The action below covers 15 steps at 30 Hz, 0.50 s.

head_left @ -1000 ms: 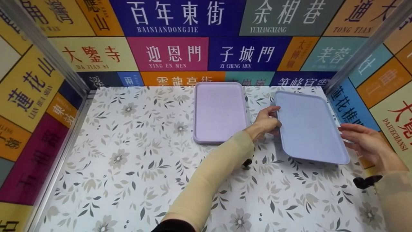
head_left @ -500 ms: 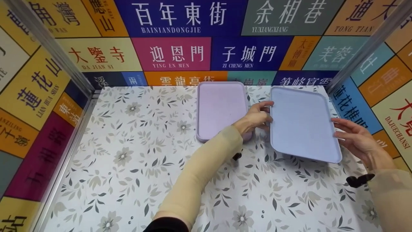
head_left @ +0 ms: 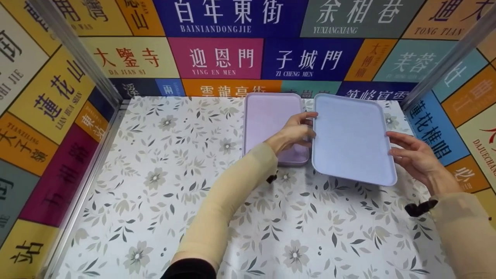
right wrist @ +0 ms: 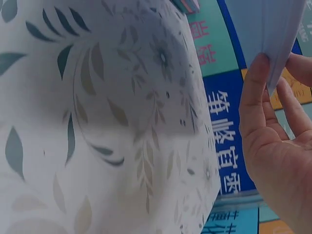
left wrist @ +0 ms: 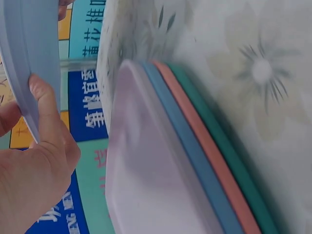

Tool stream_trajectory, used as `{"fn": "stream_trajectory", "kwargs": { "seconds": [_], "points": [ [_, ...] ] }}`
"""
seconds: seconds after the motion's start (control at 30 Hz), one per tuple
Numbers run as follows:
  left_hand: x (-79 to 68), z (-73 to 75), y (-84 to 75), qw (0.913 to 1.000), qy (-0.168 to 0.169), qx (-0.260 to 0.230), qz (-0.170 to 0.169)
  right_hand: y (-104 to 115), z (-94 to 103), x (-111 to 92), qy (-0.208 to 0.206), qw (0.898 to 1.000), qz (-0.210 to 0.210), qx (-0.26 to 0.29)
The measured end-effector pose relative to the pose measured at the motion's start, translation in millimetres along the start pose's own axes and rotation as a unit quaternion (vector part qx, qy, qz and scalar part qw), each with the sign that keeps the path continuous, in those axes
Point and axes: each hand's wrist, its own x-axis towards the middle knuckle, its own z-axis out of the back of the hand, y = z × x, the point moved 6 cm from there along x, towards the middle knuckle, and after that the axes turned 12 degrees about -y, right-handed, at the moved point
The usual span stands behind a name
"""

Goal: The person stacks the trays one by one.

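A light blue rectangular tray [head_left: 352, 141] hangs above the table between both hands, its near edge tilted. My left hand [head_left: 292, 131] pinches its left edge; in the left wrist view the thumb and fingers [left wrist: 46, 109] lie on either side of the rim. Opposite, my right hand [head_left: 418, 159] pinches the right edge, and the right wrist view shows fingers [right wrist: 256, 92] at the rim. Left of it lies a pink-lilac tray [head_left: 273, 116], partly covered by the left hand. Under that one the left wrist view reveals a blue, a coral [left wrist: 209, 146] and a green tray [left wrist: 224, 156], stacked.
A white tablecloth with grey leaves and flowers [head_left: 155, 178] covers the table. Colourful panels with large characters [head_left: 224, 58] stand along the back and both sides. Metal posts [head_left: 77, 54] mark the back corners.
Both hands have carried the light blue tray leftward, closer to the lilac stack. The right hand, earlier just off the edge, now touches and grips it. The head view has shifted slightly.
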Motion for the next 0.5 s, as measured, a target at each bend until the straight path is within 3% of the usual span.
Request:
{"fn": "stream_trajectory", "kwargs": {
  "seconds": [0.5],
  "points": [
    [-5.4, 70.7, -23.3, 0.9995, -0.019, 0.024, -0.006, -11, -65.5, 38, 0.01, 0.999, 0.035, -0.019]
  ]
}}
